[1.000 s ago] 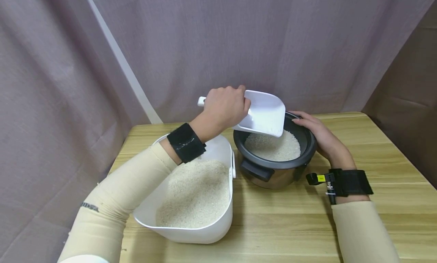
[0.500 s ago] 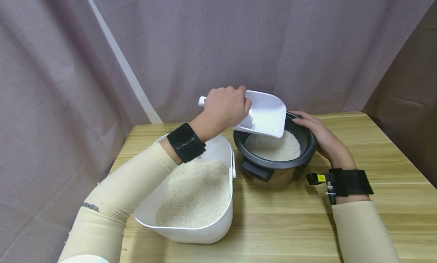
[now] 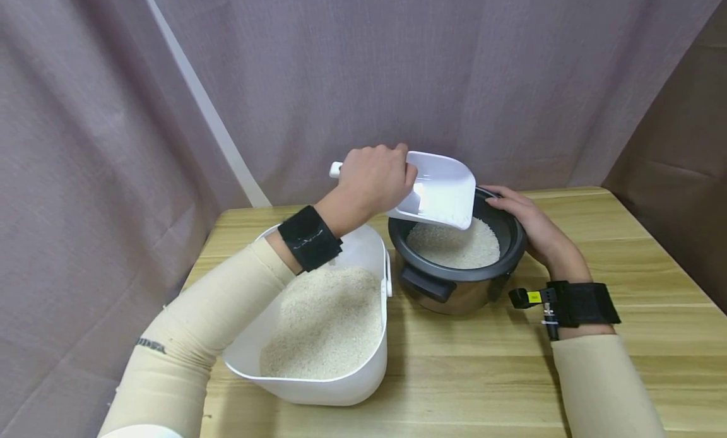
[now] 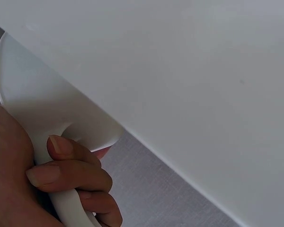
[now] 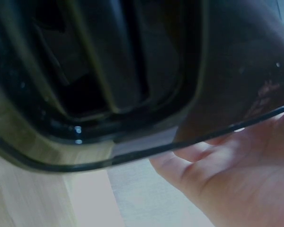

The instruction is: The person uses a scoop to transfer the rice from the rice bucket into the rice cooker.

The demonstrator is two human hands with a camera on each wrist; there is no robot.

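My left hand [image 3: 372, 180] grips the handle of a white plastic scoop [image 3: 443, 190], fingers curled round it [image 4: 73, 175]. The scoop tilts mouth-down over the black rice cooker pot [image 3: 514, 248], which holds white rice [image 3: 454, 245]. My right hand [image 3: 525, 220] cups the pot's far right rim and side; in the right wrist view the palm [image 5: 236, 179] lies against the dark pot wall [image 5: 132, 71]. A white tub [image 3: 318, 387] of rice [image 3: 324, 321] stands to the left of the pot, under my left forearm.
Both containers stand on a wooden table [image 3: 625, 337] with bare room at the front and right. A mauve curtain [image 3: 397, 65] hangs close behind, with a white pole [image 3: 204, 110] slanting down to the table's back left corner.
Almost nothing has changed: the scoop has lifted its front edge very slightly over the pot. The right hand has stayed on the pot.
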